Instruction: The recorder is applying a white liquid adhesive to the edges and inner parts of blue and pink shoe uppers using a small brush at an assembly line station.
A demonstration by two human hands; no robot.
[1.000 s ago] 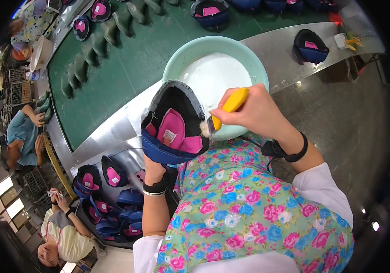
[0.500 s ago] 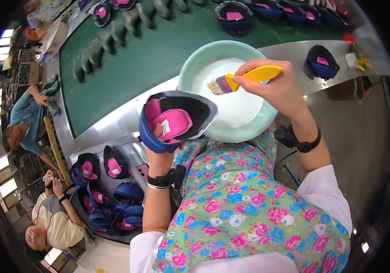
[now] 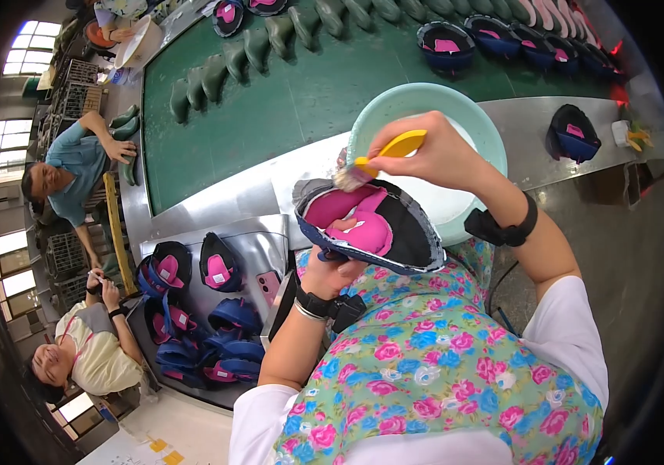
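Note:
My left hand (image 3: 334, 271) grips a dark blue shoe upper (image 3: 415, 225) from below, its open underside turned up. Pink lining and black material show inside; some fingers are hidden under it. My right hand (image 3: 434, 155) is closed around the yellow handle of a paintbrush (image 3: 355, 177). The pale, wet-looking bristles are at the upper's grey edge, on the far side, and seem to touch it. Just behind stands a pale green basin (image 3: 491, 124) of white liquid (image 3: 434, 194), partly covered by my right hand and the upper.
Several dark green shoe lasts (image 3: 256, 50) line the green work surface (image 3: 270, 116), with more uppers (image 3: 446, 46) behind. A metal tray (image 3: 258, 232) at left holds several uppers and a pink phone (image 3: 268, 287). One upper (image 3: 574, 133) sits right. Two co-workers (image 3: 76, 170) are at left.
My right hand has brought the brush left from above the basin to the upper's far edge. My left hand has shifted right and turned the upper. The whole view has shifted somewhat.

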